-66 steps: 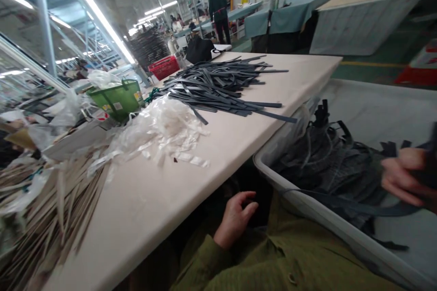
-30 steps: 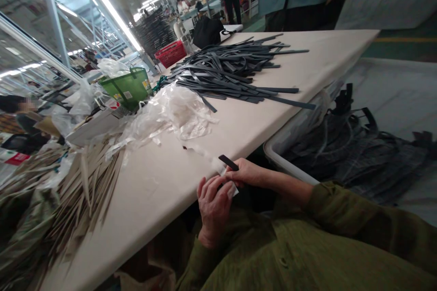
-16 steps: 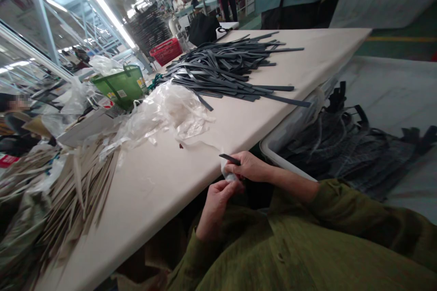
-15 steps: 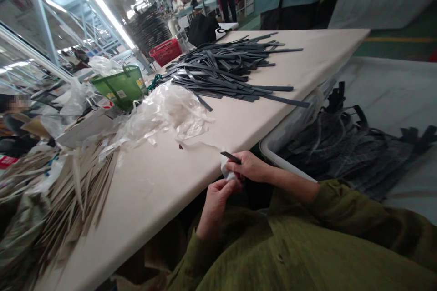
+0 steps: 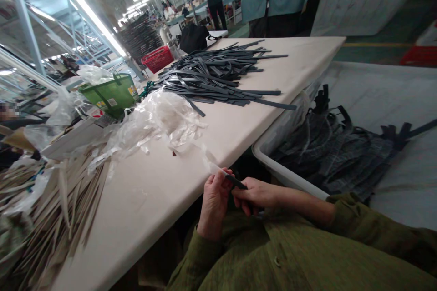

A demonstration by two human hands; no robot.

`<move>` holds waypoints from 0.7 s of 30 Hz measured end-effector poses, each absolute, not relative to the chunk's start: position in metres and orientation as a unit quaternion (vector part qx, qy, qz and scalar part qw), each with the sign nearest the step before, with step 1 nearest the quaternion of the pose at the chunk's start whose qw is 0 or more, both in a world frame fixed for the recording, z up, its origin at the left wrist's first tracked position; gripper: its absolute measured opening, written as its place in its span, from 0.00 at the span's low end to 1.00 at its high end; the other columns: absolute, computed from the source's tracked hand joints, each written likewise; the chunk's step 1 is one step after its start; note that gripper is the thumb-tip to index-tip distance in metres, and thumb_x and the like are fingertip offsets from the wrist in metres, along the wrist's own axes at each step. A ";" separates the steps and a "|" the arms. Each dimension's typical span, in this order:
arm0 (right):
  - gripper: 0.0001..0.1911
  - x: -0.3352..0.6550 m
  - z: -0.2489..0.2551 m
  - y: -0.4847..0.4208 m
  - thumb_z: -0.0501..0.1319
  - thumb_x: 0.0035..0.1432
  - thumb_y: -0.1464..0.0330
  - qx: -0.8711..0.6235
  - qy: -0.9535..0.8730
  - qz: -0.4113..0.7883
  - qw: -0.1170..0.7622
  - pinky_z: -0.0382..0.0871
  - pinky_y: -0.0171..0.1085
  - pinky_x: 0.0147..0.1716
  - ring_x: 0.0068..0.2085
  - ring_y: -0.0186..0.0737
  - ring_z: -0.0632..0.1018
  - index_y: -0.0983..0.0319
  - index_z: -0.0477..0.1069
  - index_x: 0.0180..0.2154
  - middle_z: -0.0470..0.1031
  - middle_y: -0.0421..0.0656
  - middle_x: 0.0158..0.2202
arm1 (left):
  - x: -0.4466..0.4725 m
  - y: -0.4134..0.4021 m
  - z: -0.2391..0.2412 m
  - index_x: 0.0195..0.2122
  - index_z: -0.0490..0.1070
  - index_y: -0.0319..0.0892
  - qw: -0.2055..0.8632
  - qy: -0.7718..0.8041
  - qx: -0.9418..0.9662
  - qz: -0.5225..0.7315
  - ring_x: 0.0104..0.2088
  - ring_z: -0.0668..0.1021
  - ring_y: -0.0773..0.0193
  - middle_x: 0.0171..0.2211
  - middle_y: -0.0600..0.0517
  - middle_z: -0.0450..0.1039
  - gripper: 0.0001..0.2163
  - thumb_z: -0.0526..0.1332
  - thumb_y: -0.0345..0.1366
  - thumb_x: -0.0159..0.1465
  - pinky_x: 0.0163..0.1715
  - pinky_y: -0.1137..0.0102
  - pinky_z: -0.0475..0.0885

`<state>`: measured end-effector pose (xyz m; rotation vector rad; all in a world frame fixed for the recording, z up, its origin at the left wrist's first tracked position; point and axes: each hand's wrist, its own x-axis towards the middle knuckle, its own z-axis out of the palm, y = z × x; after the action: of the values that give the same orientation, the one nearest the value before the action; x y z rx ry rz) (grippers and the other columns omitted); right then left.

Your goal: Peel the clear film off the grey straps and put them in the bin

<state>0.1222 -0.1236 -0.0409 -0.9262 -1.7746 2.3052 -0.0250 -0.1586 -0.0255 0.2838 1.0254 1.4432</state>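
I wear an olive-green, finely ribbed knit top (image 5: pixel 273 254) — long sleeves reach both my wrists, a small matching button (image 5: pixel 276 262) on its front; my hands are bare.

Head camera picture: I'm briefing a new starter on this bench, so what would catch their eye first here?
Probably the big heap of dark strips spread across the far half of the pale table. Nearer, the left hand and right hand meet at the table's near edge, pinching one dark strip with a clear film trailing from it. A mound of clear film scraps lies mid-table, left of the heap.
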 end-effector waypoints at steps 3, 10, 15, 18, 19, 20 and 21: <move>0.33 0.116 -0.043 -0.122 0.57 0.53 0.38 -0.298 -0.571 0.764 0.042 0.65 0.28 0.15 0.16 0.31 0.70 0.63 0.70 0.28 0.69 0.37 0.17 | -0.020 -0.165 -0.026 0.31 0.77 0.39 0.630 0.456 0.154 0.610 0.29 0.79 0.67 0.29 0.51 0.79 0.17 0.75 0.46 0.48 0.33 0.73 0.74; 0.18 0.149 -0.013 -0.125 0.61 0.59 0.55 -0.308 -0.654 0.689 0.050 0.68 0.31 0.21 0.23 0.34 0.75 0.64 0.72 0.40 0.78 0.43 0.31 | -0.014 -0.172 -0.037 0.31 0.78 0.38 0.588 0.468 0.099 0.652 0.29 0.79 0.69 0.29 0.52 0.79 0.17 0.76 0.44 0.47 0.31 0.76 0.73; 0.24 0.203 -0.009 -0.139 0.55 0.65 0.59 -0.413 -0.691 0.577 0.136 0.68 0.31 0.21 0.22 0.35 0.75 0.62 0.65 0.58 0.76 0.40 0.29 | -0.011 -0.175 -0.046 0.32 0.78 0.40 0.598 0.446 0.015 0.666 0.34 0.81 0.67 0.32 0.52 0.80 0.17 0.77 0.43 0.46 0.40 0.72 0.73; 0.26 0.196 -0.016 -0.141 0.54 0.66 0.57 -0.433 -0.696 0.548 0.165 0.63 0.31 0.17 0.17 0.32 0.70 0.61 0.63 0.61 0.74 0.39 0.26 | 0.008 -0.181 -0.043 0.34 0.79 0.39 0.653 0.421 0.039 0.628 0.35 0.80 0.66 0.35 0.50 0.81 0.16 0.76 0.43 0.49 0.39 0.72 0.72; 0.26 0.189 -0.016 -0.140 0.54 0.66 0.58 -0.429 -0.705 0.537 0.175 0.64 0.31 0.18 0.18 0.32 0.70 0.61 0.64 0.61 0.74 0.39 0.26 | 0.015 -0.184 -0.042 0.35 0.79 0.38 0.671 0.409 0.062 0.616 0.34 0.80 0.66 0.35 0.49 0.81 0.16 0.75 0.43 0.51 0.38 0.71 0.72; 0.25 0.183 -0.014 -0.139 0.54 0.66 0.58 -0.422 -0.713 0.530 0.183 0.65 0.32 0.19 0.18 0.33 0.71 0.61 0.65 0.60 0.74 0.40 0.26 | 0.021 -0.185 -0.040 0.35 0.79 0.37 0.684 0.398 0.085 0.606 0.33 0.79 0.66 0.35 0.48 0.80 0.15 0.74 0.43 0.53 0.37 0.71 0.71; 0.26 0.180 -0.009 -0.137 0.54 0.65 0.59 -0.413 -0.718 0.530 0.184 0.66 0.32 0.20 0.20 0.34 0.72 0.61 0.65 0.61 0.74 0.40 0.27 | 0.025 -0.186 -0.037 0.35 0.80 0.36 0.688 0.391 0.102 0.603 0.33 0.79 0.66 0.35 0.47 0.80 0.15 0.73 0.44 0.54 0.37 0.71 0.71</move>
<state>0.1798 -0.1373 -0.0094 -1.1637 -2.0253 1.4935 0.0251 -0.1860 -0.0375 0.2282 0.8741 1.3482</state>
